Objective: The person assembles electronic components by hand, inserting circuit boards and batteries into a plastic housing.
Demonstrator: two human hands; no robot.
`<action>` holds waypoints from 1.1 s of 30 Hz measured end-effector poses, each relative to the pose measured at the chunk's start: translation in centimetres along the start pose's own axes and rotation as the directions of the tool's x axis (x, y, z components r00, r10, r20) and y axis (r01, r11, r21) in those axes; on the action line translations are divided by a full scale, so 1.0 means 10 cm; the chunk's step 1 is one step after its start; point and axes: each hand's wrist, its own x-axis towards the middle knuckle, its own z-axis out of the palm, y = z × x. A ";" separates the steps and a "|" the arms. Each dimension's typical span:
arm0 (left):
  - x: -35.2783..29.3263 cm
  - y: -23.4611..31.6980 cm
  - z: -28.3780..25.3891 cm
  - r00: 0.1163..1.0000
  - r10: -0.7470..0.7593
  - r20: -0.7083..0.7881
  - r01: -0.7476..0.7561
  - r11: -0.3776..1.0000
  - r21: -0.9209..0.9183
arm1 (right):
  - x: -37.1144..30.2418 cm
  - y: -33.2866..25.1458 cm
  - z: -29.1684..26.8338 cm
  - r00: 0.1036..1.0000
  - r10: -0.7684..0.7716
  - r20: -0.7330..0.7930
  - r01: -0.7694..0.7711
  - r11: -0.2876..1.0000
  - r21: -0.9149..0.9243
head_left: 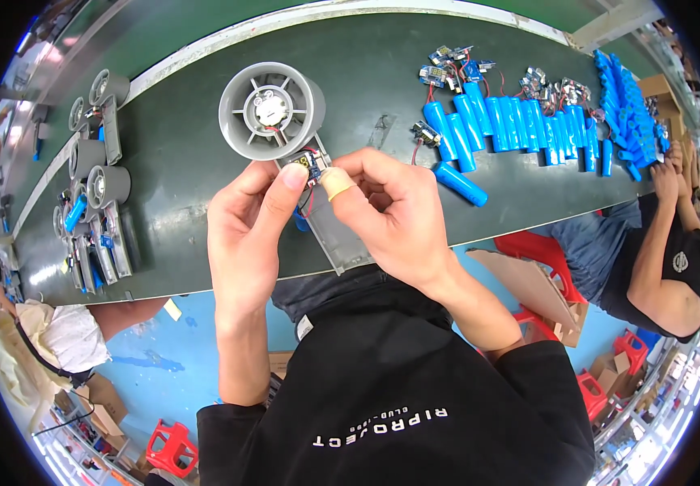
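Both thumbs close in on a small circuit board (304,161): the left hand (246,223) pinches it with the thumb pad flat on its face, and the right hand (398,198) pinches its other edge, thumb wrapped in a yellow finger cot (338,185). A narrow, tight grip, this; the fingers underneath are hidden. Just below the grip, red wires (310,204) trail toward a blue cell (301,221), half covered by the left hand. Right under the thumbs, the grey handle shell (338,236) lies open, and just above sits its round fan housing (315,109).

The step in hand looks like fitting the board at the neck of the shell. The next move seems to call for square alignment, gentle thumb pressure and wires kept from being pinched.

Farther out, right of the grip, wired blue cells (520,124) line the green bench (176,219); well off to the left, more grey fan housings (108,185) stand grouped.
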 end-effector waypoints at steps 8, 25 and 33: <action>-0.02 0.02 -0.01 0.997 0.014 0.070 -0.013 1.000 -0.011 | -0.02 0.04 -0.01 0.996 -0.079 -0.039 0.077 0.996 -0.038; -0.04 0.04 -0.05 0.997 0.032 0.069 -0.037 0.996 0.077 | -0.08 -0.01 0.06 0.998 0.039 -0.058 -0.030 0.988 0.149; -0.04 0.01 -0.23 0.982 0.088 0.169 -0.104 0.990 0.093 | -0.10 -0.04 0.06 0.999 0.005 -0.034 -0.001 0.994 0.112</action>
